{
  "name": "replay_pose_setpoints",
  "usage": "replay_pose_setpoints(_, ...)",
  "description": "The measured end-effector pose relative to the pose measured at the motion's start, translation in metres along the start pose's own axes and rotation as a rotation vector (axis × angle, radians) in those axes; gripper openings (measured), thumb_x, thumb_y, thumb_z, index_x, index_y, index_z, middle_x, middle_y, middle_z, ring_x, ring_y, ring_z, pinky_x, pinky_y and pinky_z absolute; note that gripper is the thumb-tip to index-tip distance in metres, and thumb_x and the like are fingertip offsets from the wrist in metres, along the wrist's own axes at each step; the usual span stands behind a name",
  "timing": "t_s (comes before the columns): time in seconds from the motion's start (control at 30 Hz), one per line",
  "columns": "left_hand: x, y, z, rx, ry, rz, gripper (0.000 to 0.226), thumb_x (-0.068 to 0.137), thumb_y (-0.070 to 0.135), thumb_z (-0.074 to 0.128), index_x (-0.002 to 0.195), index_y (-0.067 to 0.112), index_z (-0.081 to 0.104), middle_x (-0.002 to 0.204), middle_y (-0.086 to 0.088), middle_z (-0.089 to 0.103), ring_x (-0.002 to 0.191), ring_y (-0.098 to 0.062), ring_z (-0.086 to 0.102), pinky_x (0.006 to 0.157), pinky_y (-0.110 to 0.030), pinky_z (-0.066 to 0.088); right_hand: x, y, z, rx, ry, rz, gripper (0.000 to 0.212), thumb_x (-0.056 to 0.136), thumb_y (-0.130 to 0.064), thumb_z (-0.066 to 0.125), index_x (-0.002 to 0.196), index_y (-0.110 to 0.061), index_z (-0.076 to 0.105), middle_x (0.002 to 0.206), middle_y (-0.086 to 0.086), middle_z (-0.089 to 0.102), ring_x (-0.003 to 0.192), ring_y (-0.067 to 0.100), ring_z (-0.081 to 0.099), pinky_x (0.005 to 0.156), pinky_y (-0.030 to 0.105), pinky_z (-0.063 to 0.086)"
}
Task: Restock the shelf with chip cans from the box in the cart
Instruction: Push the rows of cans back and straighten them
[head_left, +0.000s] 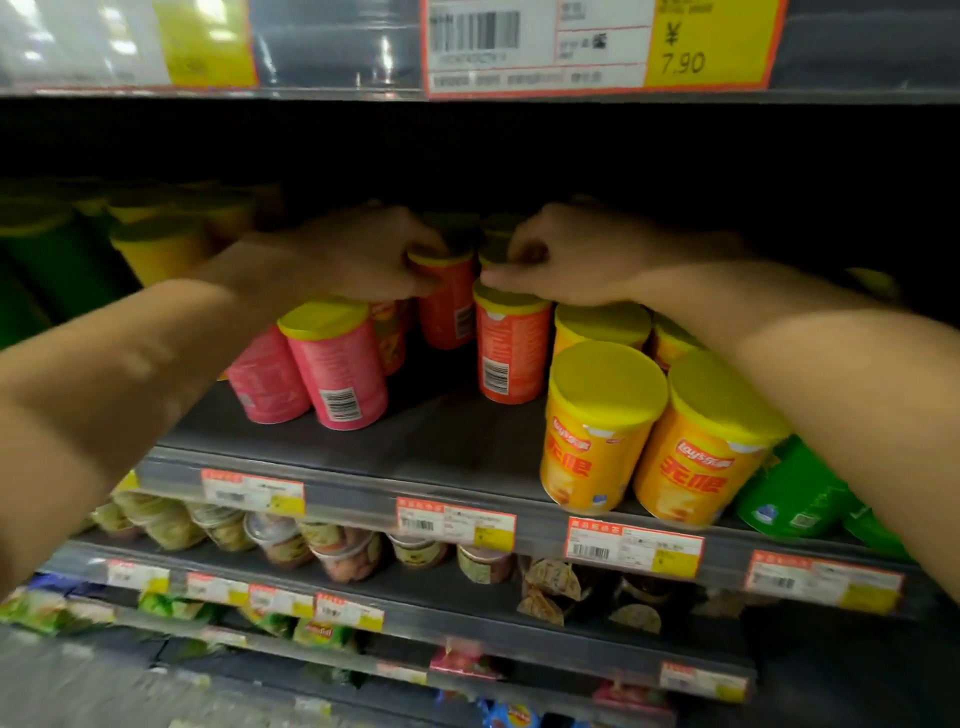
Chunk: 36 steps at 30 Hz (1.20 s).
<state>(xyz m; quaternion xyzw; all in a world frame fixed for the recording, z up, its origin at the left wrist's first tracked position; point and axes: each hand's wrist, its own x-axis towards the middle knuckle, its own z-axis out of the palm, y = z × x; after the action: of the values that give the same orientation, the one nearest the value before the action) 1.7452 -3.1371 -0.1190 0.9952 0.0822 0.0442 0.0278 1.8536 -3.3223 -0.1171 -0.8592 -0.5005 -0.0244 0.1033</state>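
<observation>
Both bare forearms fill the lower corners and reach inward to the dark grey metal shelf (426, 441), where the hands meet close together over the middle row. Left hand (363, 260) curls its fingers round the yellow lid of an orange-red cylindrical chip can (448, 306) that stands deeper in; right hand (566, 254) has its fingers bent, thumb lying across the lid of a second orange-red can (511, 353) just in front, though whether it truly pinches that can cannot be told. Between these two cans is only a narrow gap. To the left, two pink cans with yellow lids (337, 374) lean side by side, touching, with open shelf floor in front of them and between them and the nearer orange-red can. To the right, two orange-yellow cans (597, 431) stand at the shelf's front lip, touching, with more behind them and green cans (789, 493) beyond. Price labels (457, 522) run along the front edge. Above, the next shelf's strip shows a yellow 7.90 tag (706, 41). Below, cups and bags (332, 551) fill lower shelves.
</observation>
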Motion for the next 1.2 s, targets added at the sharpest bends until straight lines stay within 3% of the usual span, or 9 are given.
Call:
replay_pose_setpoints(0.1,0.007,-0.008,0.002,0.01,0.004,-0.01,0.062,0.068,0.061,0.055,0.124,0.035,0.063,0.12,0.005,0.068,0.11,-0.019,0.063,0.094,-0.04,0.051,-0.001,-0.013,0.0,-0.061,-0.051,0.039,0.051,0.082,-0.069,0.061,0.094,-0.021,0.07,0.098,0.002,0.065,0.093,0.02,0.059,0.073,0.03,0.046)
replay_pose_setpoints(0.27,0.022,-0.017,0.006,0.007,0.022,0.035,0.042,0.084,0.03,0.07,0.126,0.028,0.065,0.122,0.003,0.068,0.111,-0.02,0.061,0.097,-0.032,0.046,-0.004,-0.021,-0.002,-0.095,-0.072,0.097,0.055,0.081,-0.059,0.07,0.117,-0.017,0.069,0.119,0.005,0.063,0.109,0.023,0.057,0.092,0.036,0.051)
replay_pose_setpoints(0.4,0.033,-0.022,0.007,-0.07,0.04,0.07,0.034,0.087,0.011,0.069,0.121,0.015,0.068,0.107,0.003,0.064,0.096,-0.011,0.053,0.081,-0.02,0.036,-0.004,-0.024,0.0,-0.074,-0.076,0.168,0.055,0.081,-0.057,0.071,0.121,-0.019,0.067,0.128,0.002,0.058,0.114,0.021,0.055,0.094,0.035,0.049)
replay_pose_setpoints(0.53,0.04,-0.023,0.016,-0.082,0.075,0.098,0.024,0.082,0.026,0.077,0.098,0.025,0.058,0.104,-0.003,0.061,0.093,-0.019,0.054,0.082,-0.036,0.047,-0.005,-0.028,0.002,-0.085,-0.064,0.233,0.058,0.08,-0.059,0.071,0.125,-0.022,0.063,0.134,0.002,0.052,0.118,0.021,0.052,0.092,0.033,0.045)
replay_pose_setpoints(0.6,0.042,-0.025,0.018,-0.097,0.085,0.109,0.028,0.079,0.027,0.079,0.091,0.029,0.053,0.102,-0.004,0.062,0.091,-0.02,0.056,0.081,-0.038,0.048,-0.005,-0.03,0.003,-0.101,-0.068,0.254,0.06,0.082,-0.059,0.07,0.128,-0.022,0.061,0.136,0.002,0.051,0.121,0.022,0.051,0.092,0.032,0.044)
replay_pose_setpoints(0.8,0.036,-0.028,0.014,-0.1,0.051,0.157,0.03,0.082,0.025,0.078,0.108,0.021,0.063,0.104,-0.001,0.059,0.098,-0.022,0.057,0.086,-0.039,0.049,-0.009,-0.038,0.004,-0.116,-0.061,0.31,0.059,0.086,-0.055,0.068,0.133,-0.021,0.058,0.139,0.003,0.049,0.125,0.023,0.049,0.087,0.028,0.039)
replay_pose_setpoints(1.2,-0.012,-0.025,0.001,-0.175,-0.028,0.246,0.025,0.082,0.037,0.076,0.099,0.029,0.059,0.097,0.008,0.055,0.092,-0.011,0.052,0.066,-0.024,0.037,-0.02,-0.055,0.001,-0.105,-0.073,0.338,0.054,0.086,-0.049,0.07,0.132,-0.022,0.061,0.136,0.003,0.054,0.121,0.021,0.053,0.085,0.024,0.038)
